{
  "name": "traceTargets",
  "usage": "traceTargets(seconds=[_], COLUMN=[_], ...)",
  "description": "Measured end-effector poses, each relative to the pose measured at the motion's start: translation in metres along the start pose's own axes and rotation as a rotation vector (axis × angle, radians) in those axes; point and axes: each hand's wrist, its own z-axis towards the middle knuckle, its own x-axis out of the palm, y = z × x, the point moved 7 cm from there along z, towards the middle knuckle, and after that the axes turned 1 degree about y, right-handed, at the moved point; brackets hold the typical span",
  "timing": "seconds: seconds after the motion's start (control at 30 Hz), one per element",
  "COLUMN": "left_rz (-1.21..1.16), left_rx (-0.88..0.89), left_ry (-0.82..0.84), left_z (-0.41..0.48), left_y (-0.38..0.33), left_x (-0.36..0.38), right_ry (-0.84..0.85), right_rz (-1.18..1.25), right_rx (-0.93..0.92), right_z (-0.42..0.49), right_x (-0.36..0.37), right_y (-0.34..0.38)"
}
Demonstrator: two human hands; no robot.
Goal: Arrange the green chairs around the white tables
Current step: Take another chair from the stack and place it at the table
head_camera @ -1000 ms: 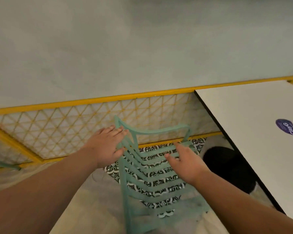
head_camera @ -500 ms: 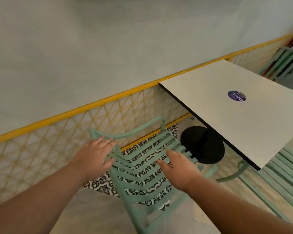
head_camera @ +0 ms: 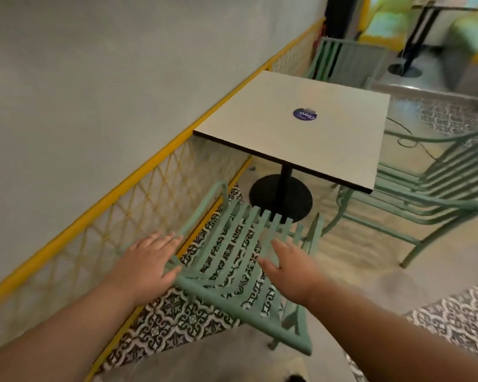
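Where the grey wall point(head_camera: 94, 78) drops toward the floor, a yellow lattice fence point(head_camera: 138, 194) runs along its foot, slanting from lower L to upper R of view. Floor is mixed: black-and-white patterned tile point(head_camera: 177, 315) by the fence and again at lower R, plain concrete floor point(head_camera: 370, 260) between. Bkgd at upper R is blurred, w/ yellow-green surfaces.

Counts:
- White tables: 1. White table point(head_camera: 315, 139) is square, dark-edged, one side against the fence, on a black post w/ black round base point(head_camera: 280, 199). One purple sticker point(head_camera: 304, 113) near centre of top.
- Far table point(head_camera: 422, 28) in bkgd: 1, black pedestal, top colour unclear.
- Green chairs: 3. Green slatted chair point(head_camera: 232, 260) sits nearest, beside the fence, seat front pointing at the white table and near the base. Second green chair point(head_camera: 431, 186) stands at the table's R side, seat partly under the top. Third green chair point(head_camera: 342, 62) is beyond the table's far edge.
- Hands: 2, bare forearms.

L hand point(head_camera: 149, 260): fingers straight, together, palm down at the nearest chair's back-L corner, not curled round the frame. R hand point(head_camera: 290, 274): fingers spread, relaxed, over the slats, grasping nothing. Contact w/ the slats cannot be told.
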Motion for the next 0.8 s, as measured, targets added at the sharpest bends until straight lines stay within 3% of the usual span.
traceTargets(seconds=[0.27,0.8], left_rz=[0.017,0.095], left_rx=[0.092,0.441], left_ry=[-0.015,0.075], left_z=[0.031,0.080], left_y=[0.001,0.038], left_x=[-0.002,0.052], right_ry=[-0.058,-0.128], right_rz=[0.028,0.020], right_rx=[0.126,0.432], right_z=[-0.014,-0.035], right_x=[0.021,0.106], right_y=[-0.001,0.036])
